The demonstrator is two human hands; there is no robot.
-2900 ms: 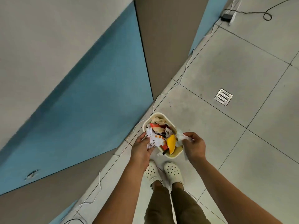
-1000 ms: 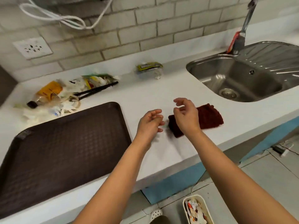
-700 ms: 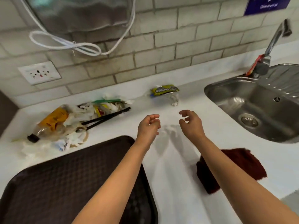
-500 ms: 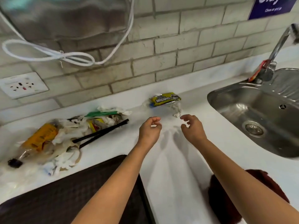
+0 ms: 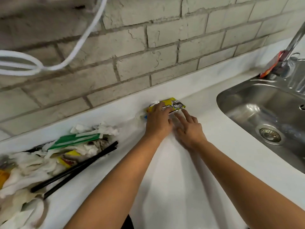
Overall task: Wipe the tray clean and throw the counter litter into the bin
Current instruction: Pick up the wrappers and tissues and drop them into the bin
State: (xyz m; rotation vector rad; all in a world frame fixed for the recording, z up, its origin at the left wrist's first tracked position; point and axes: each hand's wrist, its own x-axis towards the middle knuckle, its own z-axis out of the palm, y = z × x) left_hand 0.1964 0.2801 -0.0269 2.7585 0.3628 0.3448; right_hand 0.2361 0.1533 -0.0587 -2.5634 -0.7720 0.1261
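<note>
A yellow snack wrapper (image 5: pixel 177 104) lies on the white counter (image 5: pixel 173 187) against the brick wall. My left hand (image 5: pixel 157 121) lies over the wrapper's left half, fingers laid on top of it. My right hand (image 5: pixel 189 128) is just to its right, fingers straight and reaching to the wrapper's lower edge. A litter pile (image 5: pixel 49 159) of crumpled white tissue, a green sachet (image 5: pixel 74 139) and black chopsticks (image 5: pixel 77 167) sits at the left. The tray and the bin are out of view.
A steel sink (image 5: pixel 231 100) with its drain (image 5: pixel 269 134) takes up the right side, and the tap (image 5: pixel 293 38) stands behind it. A white cable (image 5: pixel 79 42) hangs on the wall at upper left.
My view rose from the floor bin to the counter. Both hands then moved forward to the wall and came down on the yellow wrapper. The tray and red cloth dropped out of view.
</note>
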